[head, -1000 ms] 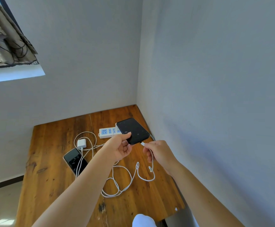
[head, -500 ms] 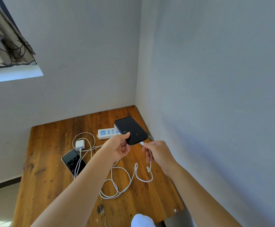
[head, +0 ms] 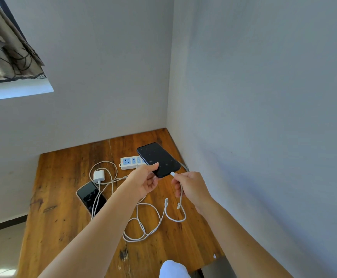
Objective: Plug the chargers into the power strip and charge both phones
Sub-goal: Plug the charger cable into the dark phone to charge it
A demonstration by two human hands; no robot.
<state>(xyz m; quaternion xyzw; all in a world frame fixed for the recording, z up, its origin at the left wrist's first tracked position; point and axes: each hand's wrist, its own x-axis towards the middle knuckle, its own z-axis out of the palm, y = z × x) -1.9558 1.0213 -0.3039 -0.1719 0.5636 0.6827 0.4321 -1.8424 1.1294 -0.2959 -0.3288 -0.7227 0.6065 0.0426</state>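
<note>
My left hand (head: 143,182) holds a black phone (head: 158,159) by its near edge, lifted above the wooden table (head: 59,217). My right hand (head: 191,188) pinches the white cable plug (head: 172,174), whose tip sits at the phone's bottom edge. The rest of that white cable (head: 149,223) loops over the table below. A white power strip (head: 129,162) with blue sockets lies behind the phone, partly hidden by it. A second black phone (head: 91,197) lies flat at the left, with a cable running across it from a white charger brick (head: 99,176).
The table stands in a corner, with grey walls at the back and right. A window sill and a patterned curtain (head: 5,51) are at the upper left. Something white (head: 172,269) shows at the table's near edge.
The view has shifted slightly. Both hands keep their grips, and the plug tip stays at the phone's bottom edge.
</note>
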